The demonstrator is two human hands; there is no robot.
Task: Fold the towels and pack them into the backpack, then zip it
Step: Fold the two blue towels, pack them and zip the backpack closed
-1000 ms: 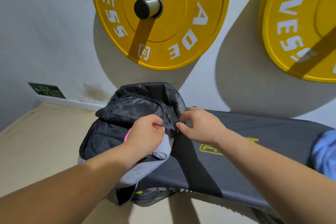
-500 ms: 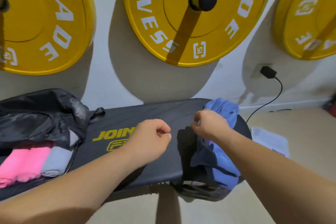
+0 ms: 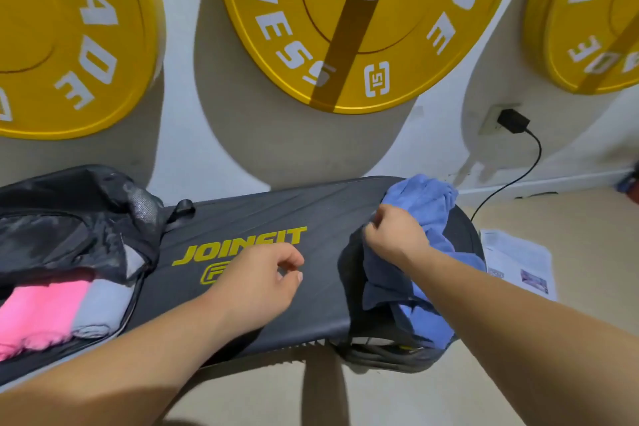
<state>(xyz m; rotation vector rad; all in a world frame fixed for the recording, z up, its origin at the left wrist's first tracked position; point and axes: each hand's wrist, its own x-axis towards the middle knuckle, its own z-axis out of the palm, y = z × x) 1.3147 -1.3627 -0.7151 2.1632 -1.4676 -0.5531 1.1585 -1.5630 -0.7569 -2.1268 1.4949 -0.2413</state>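
Backpack (image 3: 62, 218) L on bench (image 3: 276, 214), towel (image 3: 422, 197) R end.

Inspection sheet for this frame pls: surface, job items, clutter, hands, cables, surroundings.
Surface: black bench, JOINFIT logo.
Job's things: backpack open at bench's left end, pink towel and grey towel inside; blue towel crumpled at right end.
Clutter: leaflet on floor, right of bench.
Hands: right hand grips blue towel; left hand over bench, loosely curled, holding nothing.
Cables: charger in wall socket, cable running down to floor.
Surroundings: yellow weight plates on wall.
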